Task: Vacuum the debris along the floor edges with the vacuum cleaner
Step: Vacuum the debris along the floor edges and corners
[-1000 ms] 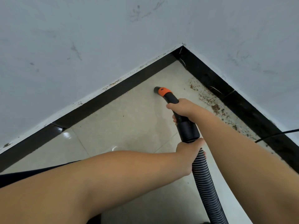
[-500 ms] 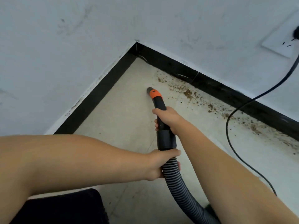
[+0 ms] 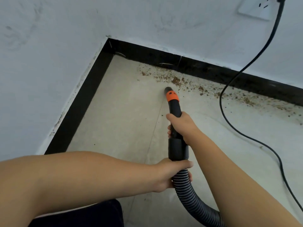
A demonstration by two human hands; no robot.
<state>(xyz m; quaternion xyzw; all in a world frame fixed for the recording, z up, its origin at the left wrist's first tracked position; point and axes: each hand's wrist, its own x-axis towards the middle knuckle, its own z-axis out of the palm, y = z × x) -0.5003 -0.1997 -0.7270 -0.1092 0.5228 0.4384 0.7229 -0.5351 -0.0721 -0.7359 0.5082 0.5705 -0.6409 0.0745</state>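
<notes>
right hand [image 3: 183, 126]: grips black vacuum nozzle with orange collar [image 3: 174, 105]
left hand [image 3: 170, 174]: grips ribbed grey hose [image 3: 188, 192]
brown debris [image 3: 177, 80]: just beyond nozzle tip
writing: none legible

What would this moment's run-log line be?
right hand grips nozzle | left hand grips hose | debris ahead

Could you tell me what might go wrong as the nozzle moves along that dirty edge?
1. The power cord lies on the floor across the debris band, so the nozzle could snag or suck at it.
2. Tugging the cord might loosen the plug at the wall socket.
3. The left hand grips the ribbed hose at its bend; the right hand steers alone, so crumbs against the baseboard may be missed.
</notes>
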